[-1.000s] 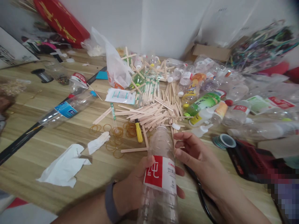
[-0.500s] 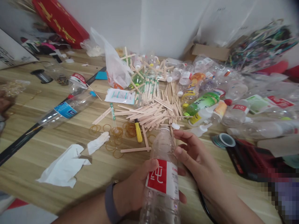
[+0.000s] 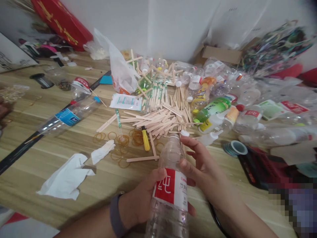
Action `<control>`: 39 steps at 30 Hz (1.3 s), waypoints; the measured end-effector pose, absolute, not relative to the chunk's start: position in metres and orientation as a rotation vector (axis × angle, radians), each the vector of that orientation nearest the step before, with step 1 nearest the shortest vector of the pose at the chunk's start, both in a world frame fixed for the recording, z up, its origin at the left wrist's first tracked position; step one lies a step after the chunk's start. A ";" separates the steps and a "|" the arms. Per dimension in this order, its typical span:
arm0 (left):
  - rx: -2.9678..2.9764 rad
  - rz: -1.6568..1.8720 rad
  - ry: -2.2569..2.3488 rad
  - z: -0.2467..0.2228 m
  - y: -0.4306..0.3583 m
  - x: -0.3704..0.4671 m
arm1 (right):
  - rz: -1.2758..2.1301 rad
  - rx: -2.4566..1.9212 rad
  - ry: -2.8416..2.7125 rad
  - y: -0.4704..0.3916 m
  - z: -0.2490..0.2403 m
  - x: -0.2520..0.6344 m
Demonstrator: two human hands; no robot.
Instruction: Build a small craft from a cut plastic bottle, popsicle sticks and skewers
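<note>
My left hand (image 3: 141, 200) is wrapped round a clear plastic bottle (image 3: 170, 211) with a red and white label, its thumb lying on the label. The bottle tilts away from me, and its neck carries no cap. Curved along the bottle's right shoulder is my right hand (image 3: 201, 165), fingers apart, thumb at the plastic. Just beyond its index fingertip lies a white cap (image 3: 184, 133). Flat wooden craft sticks (image 3: 160, 124) are heaped past the bottle's mouth, with a yellow-handled screwdriver (image 3: 146, 140) and rubber bands (image 3: 122, 140) to the left.
Several plastic bottles (image 3: 250, 119) crowd the right side. A roll of tape (image 3: 238, 148) sits near a black and red case (image 3: 262, 165). On the left are crumpled tissue (image 3: 68, 180), a blue-labelled bottle (image 3: 68, 117) and a wire spool (image 3: 41, 81). Another person's hand shows at the left edge.
My right hand has shifted slightly left, its thumb closer over the bottle's shoulder. The bottle stays in my left hand. The whole view has moved a little.
</note>
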State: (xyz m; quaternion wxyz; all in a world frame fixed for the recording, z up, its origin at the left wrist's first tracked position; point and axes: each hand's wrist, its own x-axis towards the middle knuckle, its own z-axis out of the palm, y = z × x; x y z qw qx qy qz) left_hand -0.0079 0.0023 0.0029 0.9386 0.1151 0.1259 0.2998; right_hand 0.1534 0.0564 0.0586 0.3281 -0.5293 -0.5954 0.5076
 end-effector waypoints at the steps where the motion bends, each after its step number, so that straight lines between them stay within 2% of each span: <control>1: 0.233 0.617 0.258 0.002 0.002 -0.008 | 1.312 -1.373 -1.581 0.057 0.059 0.155; 6: 0.203 0.656 0.202 0.005 0.004 -0.011 | 1.163 -1.337 -1.690 0.063 0.064 0.163; 19: 0.275 0.586 0.411 0.009 0.003 -0.008 | 1.061 -1.276 -1.825 0.063 0.055 0.156; 26: 0.262 0.629 0.265 0.002 0.001 -0.009 | 1.004 -1.210 -1.793 0.065 0.054 0.160; 39: 0.279 0.622 0.316 0.006 0.002 -0.010 | 0.915 -1.181 -1.911 0.064 0.056 0.160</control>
